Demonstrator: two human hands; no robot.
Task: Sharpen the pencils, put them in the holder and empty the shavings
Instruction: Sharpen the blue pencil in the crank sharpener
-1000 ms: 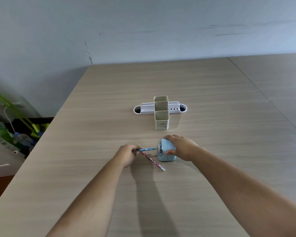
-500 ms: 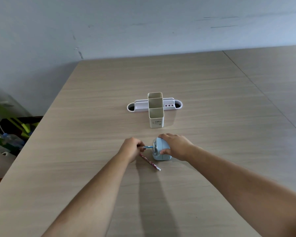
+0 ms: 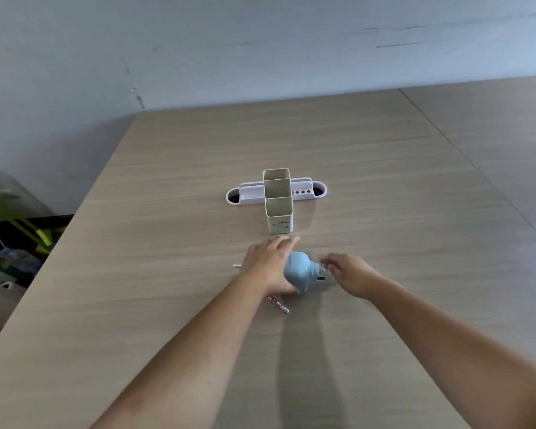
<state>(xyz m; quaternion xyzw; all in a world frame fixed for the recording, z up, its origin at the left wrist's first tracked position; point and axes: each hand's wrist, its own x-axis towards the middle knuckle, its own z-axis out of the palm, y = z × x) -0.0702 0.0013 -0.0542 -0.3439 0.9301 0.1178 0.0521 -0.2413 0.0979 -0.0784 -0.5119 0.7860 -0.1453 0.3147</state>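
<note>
The left hand (image 3: 268, 264) cupped the blue sharpener (image 3: 300, 271), fingers spread against its side. The right hand (image 3: 351, 274) pinched its crank, blurred. Two pencils (image 3: 278, 305) lay beside it; one holder (image 3: 277, 199) stood beyond.

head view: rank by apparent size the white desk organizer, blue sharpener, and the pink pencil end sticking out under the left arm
1. white desk organizer, widest, though farthest away
2. blue sharpener, partly covered by the left hand
3. pink pencil, mostly hidden, so only its visible end counts
</note>
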